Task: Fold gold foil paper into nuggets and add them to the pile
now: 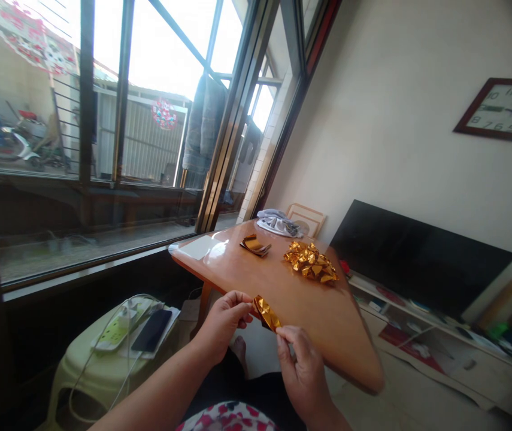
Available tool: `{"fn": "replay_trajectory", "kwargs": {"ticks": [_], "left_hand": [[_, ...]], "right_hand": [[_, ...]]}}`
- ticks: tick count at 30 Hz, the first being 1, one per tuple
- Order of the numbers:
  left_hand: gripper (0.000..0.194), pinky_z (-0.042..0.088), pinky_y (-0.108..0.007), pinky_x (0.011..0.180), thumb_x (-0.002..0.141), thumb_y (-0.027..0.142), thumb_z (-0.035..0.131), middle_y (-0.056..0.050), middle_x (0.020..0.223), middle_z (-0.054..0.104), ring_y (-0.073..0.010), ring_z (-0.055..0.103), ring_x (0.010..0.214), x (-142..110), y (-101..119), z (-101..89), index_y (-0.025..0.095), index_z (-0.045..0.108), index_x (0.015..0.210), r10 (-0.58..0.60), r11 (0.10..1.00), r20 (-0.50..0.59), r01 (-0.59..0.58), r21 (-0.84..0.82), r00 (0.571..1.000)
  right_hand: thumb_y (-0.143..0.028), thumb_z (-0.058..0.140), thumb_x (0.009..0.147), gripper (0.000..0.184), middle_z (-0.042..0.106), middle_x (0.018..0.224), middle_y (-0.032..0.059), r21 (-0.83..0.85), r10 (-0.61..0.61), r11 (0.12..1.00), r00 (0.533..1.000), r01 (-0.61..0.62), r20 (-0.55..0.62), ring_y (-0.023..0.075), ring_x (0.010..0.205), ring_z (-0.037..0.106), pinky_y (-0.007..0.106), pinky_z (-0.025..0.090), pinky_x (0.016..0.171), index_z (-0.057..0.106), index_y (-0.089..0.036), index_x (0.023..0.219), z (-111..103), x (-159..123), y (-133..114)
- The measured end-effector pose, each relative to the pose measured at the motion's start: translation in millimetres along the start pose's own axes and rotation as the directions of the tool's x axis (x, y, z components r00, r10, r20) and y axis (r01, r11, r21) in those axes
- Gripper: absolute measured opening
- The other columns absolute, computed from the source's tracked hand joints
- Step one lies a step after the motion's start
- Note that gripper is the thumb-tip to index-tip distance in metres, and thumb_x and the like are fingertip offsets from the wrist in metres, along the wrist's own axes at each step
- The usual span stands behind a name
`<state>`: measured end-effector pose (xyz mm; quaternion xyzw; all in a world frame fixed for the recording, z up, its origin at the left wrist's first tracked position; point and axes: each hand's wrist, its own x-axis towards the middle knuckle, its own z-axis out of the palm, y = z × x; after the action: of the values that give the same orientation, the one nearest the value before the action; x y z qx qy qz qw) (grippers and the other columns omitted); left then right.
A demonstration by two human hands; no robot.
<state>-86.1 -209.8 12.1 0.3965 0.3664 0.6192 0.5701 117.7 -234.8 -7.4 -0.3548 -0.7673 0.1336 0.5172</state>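
Observation:
My left hand [222, 320] and my right hand [303, 374] pinch opposite ends of a folded gold foil strip [267, 313], holding it just above the near edge of an orange wooden table [256, 293]. Further along the tabletop lies a heap of crumpled, folded gold foil [310, 262]. A smaller folded piece of gold foil [254, 245] rests to its left, and a white paper sheet [197, 247] lies near the table's window-side corner.
A pale green plastic stool [107, 374] to my left holds a black smartphone [151, 330] and a white cable. A grey cloth [278, 223] lies at the table's far end. A dark television [417, 257] stands on a low white cabinet [444, 353] to the right.

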Motion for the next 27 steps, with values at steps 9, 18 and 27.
{"fn": "replay_trajectory", "kwargs": {"ticks": [9, 18, 27], "left_hand": [[0.022, 0.037, -0.022, 0.058, 0.074, 0.031, 0.077, -0.001, 0.071, 0.066, -0.0086, 0.051, 0.059, -1, 4, 1.5, 0.015, 0.065, 0.085, -0.036, 0.999, 0.016, 0.036, -0.019, 0.999], [0.026, 0.034, -0.022, 0.057, 0.074, 0.036, 0.079, 0.001, 0.071, 0.064, -0.0079, 0.050, 0.057, 3, 1, -2.1, 0.016, 0.066, 0.085, -0.048, 0.993, 0.049, 0.053, -0.103, 0.998], [0.037, 0.041, -0.026, 0.067, 0.079, 0.050, 0.071, -0.006, 0.085, 0.071, -0.0168, 0.059, 0.076, 0, 2, -0.1, 0.016, 0.074, 0.092, 0.029, 0.978, 0.018, -0.032, 0.204, 0.999]], "right_hand": [[-0.019, 0.062, 0.091, 0.024, 0.071, 0.102, 0.0081, -0.044, -0.026, 0.999, 0.999, 0.028, 0.046, 0.0245, 0.096, 0.065, 0.038, 0.051, 0.089, 0.072, -0.030, 0.111, -1, 2, -2], [-0.018, 0.063, 0.090, 0.024, 0.071, 0.102, 0.0075, -0.023, -0.033, 0.999, 0.998, 0.035, 0.056, 0.0240, 0.095, 0.066, 0.037, 0.051, 0.088, 0.072, -0.030, 0.109, 1, 4, -5], [-0.014, 0.052, 0.096, 0.021, 0.069, 0.096, 0.0077, -0.201, -0.171, 0.961, 0.979, 0.190, 0.109, 0.0227, 0.091, 0.065, 0.037, 0.052, 0.084, 0.066, -0.024, 0.108, 11, 3, -6]]}}
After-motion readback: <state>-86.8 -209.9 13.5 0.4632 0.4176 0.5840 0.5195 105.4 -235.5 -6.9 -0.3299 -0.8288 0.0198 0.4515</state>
